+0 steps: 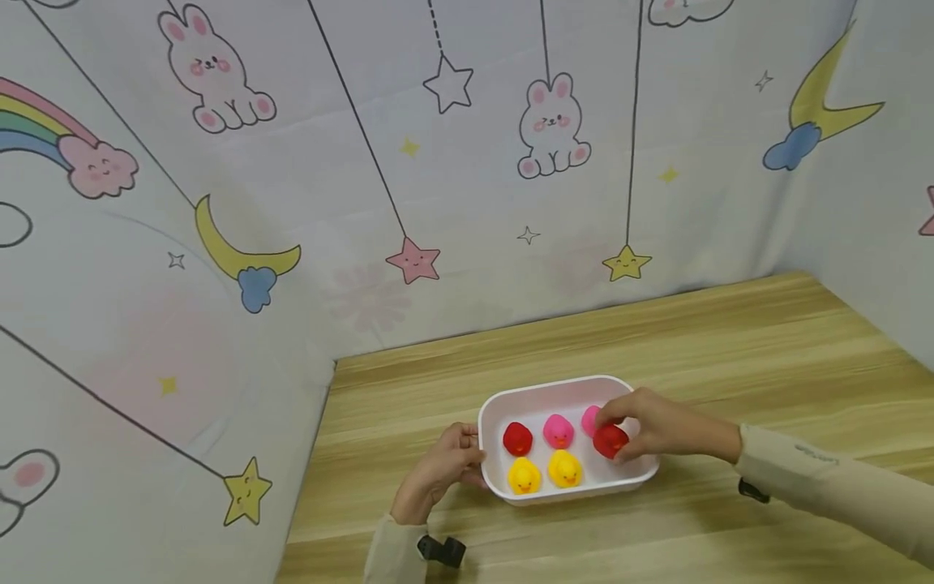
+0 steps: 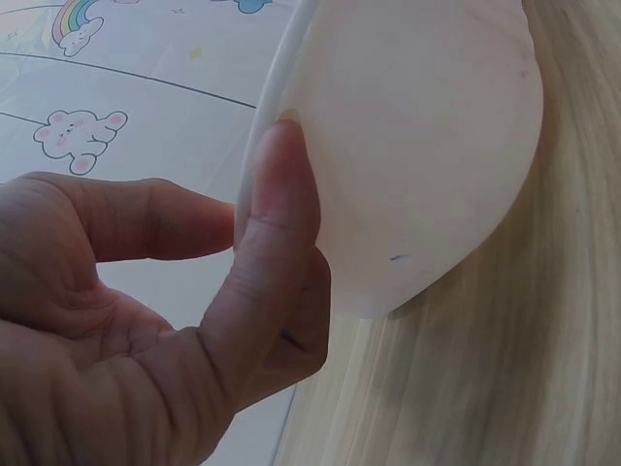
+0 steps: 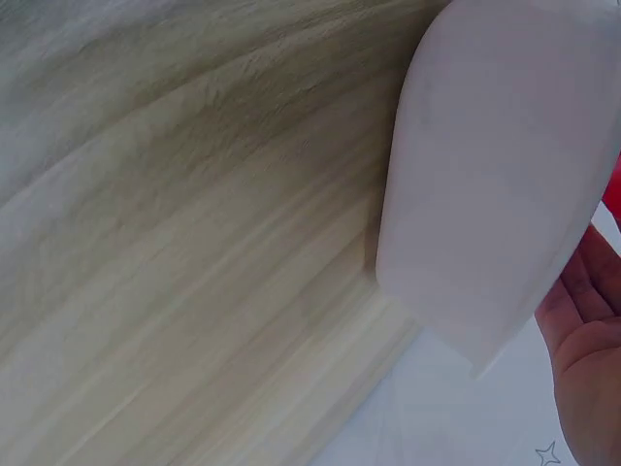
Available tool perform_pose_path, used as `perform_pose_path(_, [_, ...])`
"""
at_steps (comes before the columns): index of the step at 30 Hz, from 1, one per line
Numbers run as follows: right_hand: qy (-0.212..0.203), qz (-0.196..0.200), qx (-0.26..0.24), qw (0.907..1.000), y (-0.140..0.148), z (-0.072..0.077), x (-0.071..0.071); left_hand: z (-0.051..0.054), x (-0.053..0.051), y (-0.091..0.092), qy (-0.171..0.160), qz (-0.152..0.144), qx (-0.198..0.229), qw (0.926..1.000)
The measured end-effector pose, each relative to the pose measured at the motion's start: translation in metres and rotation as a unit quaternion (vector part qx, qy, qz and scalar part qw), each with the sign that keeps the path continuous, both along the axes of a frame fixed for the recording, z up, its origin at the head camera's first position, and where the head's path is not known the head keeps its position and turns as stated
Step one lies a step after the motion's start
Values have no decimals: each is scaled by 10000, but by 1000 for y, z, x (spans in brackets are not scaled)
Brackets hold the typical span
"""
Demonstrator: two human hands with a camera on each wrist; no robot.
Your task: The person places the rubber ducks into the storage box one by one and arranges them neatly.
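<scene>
A white plastic tray with rounded corners holds several small rubber ducks. My left hand pinches its left rim between thumb and fingers, as the left wrist view shows up close. Over the right end, my right hand grips a red duck by its sides. Partly behind that hand is a pink duck, and another pink duck sits to its left. A second red duck is at the back left. Two yellow ducks, one at left and one at right, line the front.
The tray stands on a wood-grain table. A white cloth printed with rabbits, stars and moons hangs behind the table and along both sides. Dark camera mounts sit at the wrists.
</scene>
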State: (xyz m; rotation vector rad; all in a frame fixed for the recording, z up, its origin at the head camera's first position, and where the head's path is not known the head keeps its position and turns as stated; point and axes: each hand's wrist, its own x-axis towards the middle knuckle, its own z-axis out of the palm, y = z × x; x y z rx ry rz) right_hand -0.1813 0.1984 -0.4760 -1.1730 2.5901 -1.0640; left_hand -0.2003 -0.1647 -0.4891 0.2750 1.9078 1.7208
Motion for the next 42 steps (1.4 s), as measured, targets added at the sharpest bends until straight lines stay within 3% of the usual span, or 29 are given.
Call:
perform_pose_path(6, [108,-74,7,9999,-4,-7,1,2,2,2,13,27,35,10000])
perform_pose_path(14, [292,-426,687,9963,-9,-6,8,3,2,7,24,-19,5,10000])
perform_pose_path(19, [484,-392,1012,9929,-10,-10,9,3,1,8,14,-17,23,10000])
perform_pose_path(26, [697,-330,1064,9913,-13,-12,8,2,1,7,-5,11,42,10000])
perform_pose_path(42, [433,-199,1523,9872,-25,-9,1,3,6,-1,-10,183,-55,9998])
